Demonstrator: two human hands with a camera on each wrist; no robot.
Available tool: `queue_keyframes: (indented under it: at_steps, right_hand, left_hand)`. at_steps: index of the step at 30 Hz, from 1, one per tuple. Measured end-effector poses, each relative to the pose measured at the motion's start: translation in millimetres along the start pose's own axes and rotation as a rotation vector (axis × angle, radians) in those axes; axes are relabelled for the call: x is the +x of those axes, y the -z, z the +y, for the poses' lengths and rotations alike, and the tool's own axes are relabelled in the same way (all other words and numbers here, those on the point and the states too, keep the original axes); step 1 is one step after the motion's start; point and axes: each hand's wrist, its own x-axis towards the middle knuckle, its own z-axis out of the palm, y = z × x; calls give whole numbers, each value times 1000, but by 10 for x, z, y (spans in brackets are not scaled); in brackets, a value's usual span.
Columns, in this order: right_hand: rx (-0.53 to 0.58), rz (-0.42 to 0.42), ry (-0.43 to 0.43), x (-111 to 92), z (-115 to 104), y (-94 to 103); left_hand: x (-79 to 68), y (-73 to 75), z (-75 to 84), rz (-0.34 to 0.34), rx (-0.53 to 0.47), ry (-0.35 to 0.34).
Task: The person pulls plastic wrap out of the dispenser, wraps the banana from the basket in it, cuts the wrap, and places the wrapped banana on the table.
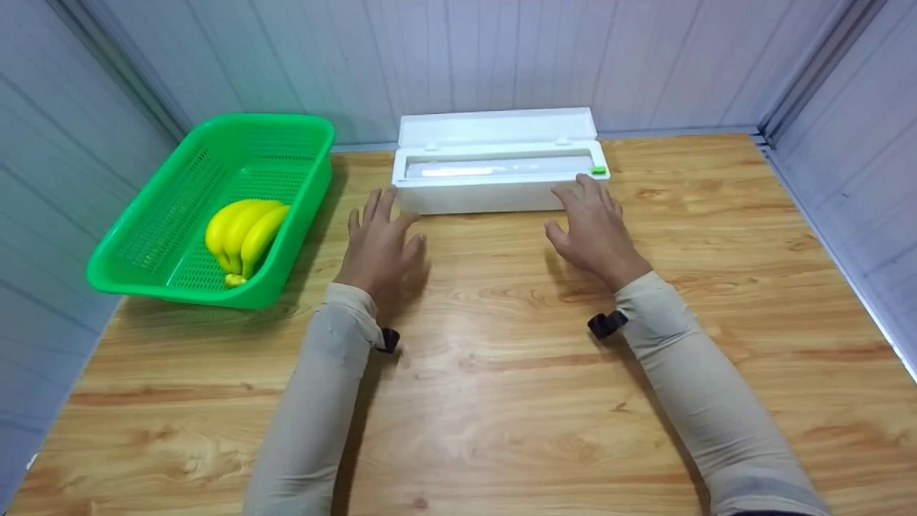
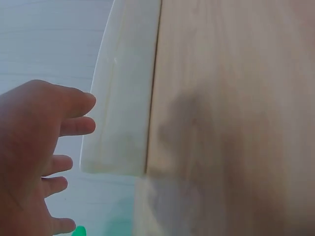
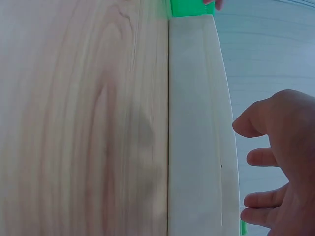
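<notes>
Enclosure: pale, grooved wall panels [image 1: 494, 57] stand behind the work and along both sides, with metal trim where they meet.
Tabletop: a wood-grained table [image 1: 487, 401], light brown with darker streaks, on which both arms cast soft shadows.
White box: a long, low white box [image 1: 480, 197] at the far side of the table, just before the back wall, its long front face toward the person.
Lid: the lid [image 1: 494, 127] is raised along the rear edge, leaving the top of the box uncovered.
Recess: a pale, glossy strip [image 1: 494, 169], its nature unclear to me; a small green piece [image 1: 598, 170] sits at its right end.
Left hand: the left hand [image 1: 378, 247] is spread at the box's left front corner, thumb apart; whether the fingertips touch it, I cannot tell.
Right hand: the right hand [image 1: 596, 233] has its fingers parted and slightly bent at the box's right front, index finger near the green piece; contact is likewise uncertain.
Sleeves: beige sleeves [image 1: 308, 401] on both forearms, each with a black wrist device [image 1: 605, 325] at the cuff.
Basket: a green perforated basket [image 1: 276, 168] to the left of the box, with yellow bananas [image 1: 243, 233] lying inside, stem end toward the person.
</notes>
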Motion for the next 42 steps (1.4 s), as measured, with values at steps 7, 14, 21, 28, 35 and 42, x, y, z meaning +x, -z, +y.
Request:
queue_keyframes:
  at_steps: [7, 14, 21, 28, 35, 42]
  right_hand:
    - [-12, 40, 28, 102, -22, -58]
    - [-1, 63, 44, 224, 12, -75]
    - [-20, 69, 57, 346, 36, -18]
    - [4, 67, 65, 388, 95, 13]
    - [-39, 53, 18, 364, 174, 50]
    - [-76, -13, 13, 364, 194, 75]
  left_hand:
    - [79, 59, -100, 82, -18, -13]
    - [153, 13, -52, 151, -65, -31]
    - [292, 9, -27, 187, -89, -25]
    - [381, -57, 17, 181, -84, -43]
    - [406, -196, 161, 63, -52, -55]
    - [432, -203, 219, 13, -56, -8]
